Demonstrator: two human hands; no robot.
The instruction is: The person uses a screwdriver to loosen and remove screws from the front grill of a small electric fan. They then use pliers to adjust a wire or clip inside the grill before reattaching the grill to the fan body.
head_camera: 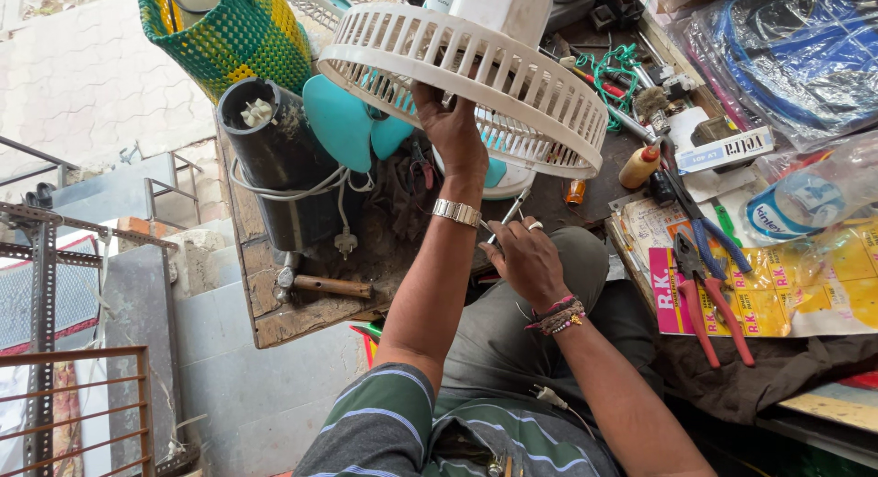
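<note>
Two hands: left hand point(450, 128) fingers grip fan guard point(476, 75).

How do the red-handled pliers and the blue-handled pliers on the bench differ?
The red-handled pliers are larger and lie nearer the person; the blue-handled pliers are smaller and lie farther back. Their handle colours differ, red against blue. Both rest untouched, handles toward the person, on the cluttered workbench.

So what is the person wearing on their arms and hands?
The left hand has a shiny metal watch band at the wrist. The right hand wears a silver ring and colourful thread and bead bracelets. Both arms are bare below the short striped sleeve, green with pale stripes.
</note>
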